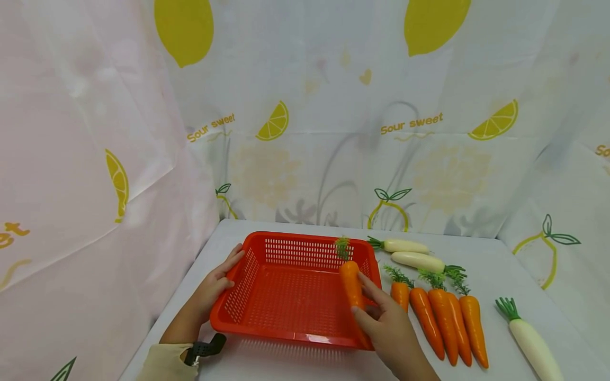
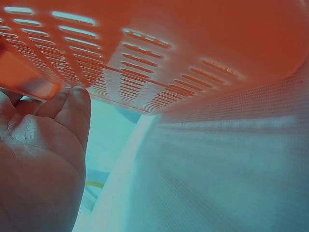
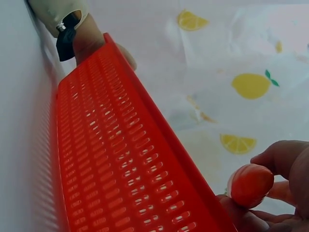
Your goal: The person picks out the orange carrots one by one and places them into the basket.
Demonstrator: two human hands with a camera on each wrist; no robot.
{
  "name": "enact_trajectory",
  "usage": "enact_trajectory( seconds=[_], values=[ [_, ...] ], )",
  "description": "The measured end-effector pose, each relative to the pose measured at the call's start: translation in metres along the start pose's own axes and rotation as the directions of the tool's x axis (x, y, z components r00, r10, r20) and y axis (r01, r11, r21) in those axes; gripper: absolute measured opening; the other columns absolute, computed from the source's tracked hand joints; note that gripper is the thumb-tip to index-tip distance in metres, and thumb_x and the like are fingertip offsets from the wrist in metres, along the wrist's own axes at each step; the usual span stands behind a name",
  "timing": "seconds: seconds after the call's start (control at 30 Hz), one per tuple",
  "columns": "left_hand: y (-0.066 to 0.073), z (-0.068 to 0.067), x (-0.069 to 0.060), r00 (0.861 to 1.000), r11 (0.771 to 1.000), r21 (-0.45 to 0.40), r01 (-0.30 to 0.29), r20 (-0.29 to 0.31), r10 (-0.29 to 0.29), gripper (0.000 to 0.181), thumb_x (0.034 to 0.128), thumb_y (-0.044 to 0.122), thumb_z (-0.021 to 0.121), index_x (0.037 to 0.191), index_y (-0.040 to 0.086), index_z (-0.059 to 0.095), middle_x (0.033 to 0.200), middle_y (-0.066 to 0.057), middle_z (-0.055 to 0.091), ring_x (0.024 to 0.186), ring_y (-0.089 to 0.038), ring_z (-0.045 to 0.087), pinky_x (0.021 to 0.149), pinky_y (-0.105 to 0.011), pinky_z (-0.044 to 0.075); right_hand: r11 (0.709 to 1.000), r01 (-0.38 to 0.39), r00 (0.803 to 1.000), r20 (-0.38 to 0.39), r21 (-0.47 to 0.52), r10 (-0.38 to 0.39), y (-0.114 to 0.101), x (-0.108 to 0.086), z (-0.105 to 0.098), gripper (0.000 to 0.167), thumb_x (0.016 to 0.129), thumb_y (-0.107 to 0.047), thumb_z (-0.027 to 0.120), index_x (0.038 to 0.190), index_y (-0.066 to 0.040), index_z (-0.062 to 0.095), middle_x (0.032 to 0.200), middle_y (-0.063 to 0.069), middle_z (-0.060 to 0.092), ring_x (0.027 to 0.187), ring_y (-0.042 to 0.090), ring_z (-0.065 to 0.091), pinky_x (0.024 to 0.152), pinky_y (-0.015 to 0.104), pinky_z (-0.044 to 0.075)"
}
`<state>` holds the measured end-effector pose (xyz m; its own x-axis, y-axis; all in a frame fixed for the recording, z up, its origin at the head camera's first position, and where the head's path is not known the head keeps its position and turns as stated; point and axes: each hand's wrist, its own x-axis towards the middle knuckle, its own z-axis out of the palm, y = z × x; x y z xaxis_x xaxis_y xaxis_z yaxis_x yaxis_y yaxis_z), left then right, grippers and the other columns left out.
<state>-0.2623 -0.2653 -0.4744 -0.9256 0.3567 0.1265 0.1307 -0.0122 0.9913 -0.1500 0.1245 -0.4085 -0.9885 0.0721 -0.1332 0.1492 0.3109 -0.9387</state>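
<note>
A red plastic basket (image 1: 290,301) with slotted walls sits on the white table. My left hand (image 1: 212,288) grips its left rim, and the left wrist view shows the fingers (image 2: 72,104) against the basket's slotted side (image 2: 130,63). Over the right part of the basket, my right hand (image 1: 388,325) holds an orange carrot (image 1: 351,286) between thumb and fingers, its green leafy top pointing away from me. In the right wrist view the carrot's rounded tip (image 3: 251,186) stands out beside the basket's rim (image 3: 164,125).
Several carrots (image 1: 445,323) with leafy tops lie in a row right of the basket. Two white radishes (image 1: 419,260) lie behind them, and a third white radish (image 1: 536,346) lies at far right. A lemon-printed curtain (image 1: 324,159) hangs around the table.
</note>
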Motion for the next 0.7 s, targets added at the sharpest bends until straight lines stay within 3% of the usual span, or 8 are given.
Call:
enact_trajectory(
  seconds=[0.37, 0.7],
  values=[
    [0.002, 0.001, 0.002, 1.000, 1.000, -0.001, 0.006, -0.005, -0.006, 0.082, 0.0892, -0.009, 0.038, 0.167, 0.010, 0.022, 0.178, 0.004, -0.001, 0.162, -0.042, 0.000, 0.101, -0.031, 0.055, 1.000, 0.025, 1.000, 0.012, -0.016, -0.024, -0.006, 0.006, 0.006, 0.068, 0.093, -0.025, 0.078, 0.153, -0.042, 0.051, 0.148, 0.011, 0.060, 0.116, 0.026, 0.071, 0.085, 0.045, 0.063],
    [0.000, 0.000, 0.002, 1.000, 1.000, 0.022, 0.015, -0.012, -0.014, 0.083, 0.0882, -0.009, 0.037, 0.167, 0.011, 0.023, 0.178, 0.004, -0.001, 0.162, -0.040, -0.003, 0.100, -0.025, 0.054, 0.997, 0.077, 0.996, 0.049, 0.001, -0.077, -0.008, 0.011, 0.012, 0.068, 0.094, -0.024, 0.077, 0.155, -0.036, 0.050, 0.151, 0.016, 0.058, 0.119, 0.030, 0.070, 0.086, 0.046, 0.063]
  ],
)
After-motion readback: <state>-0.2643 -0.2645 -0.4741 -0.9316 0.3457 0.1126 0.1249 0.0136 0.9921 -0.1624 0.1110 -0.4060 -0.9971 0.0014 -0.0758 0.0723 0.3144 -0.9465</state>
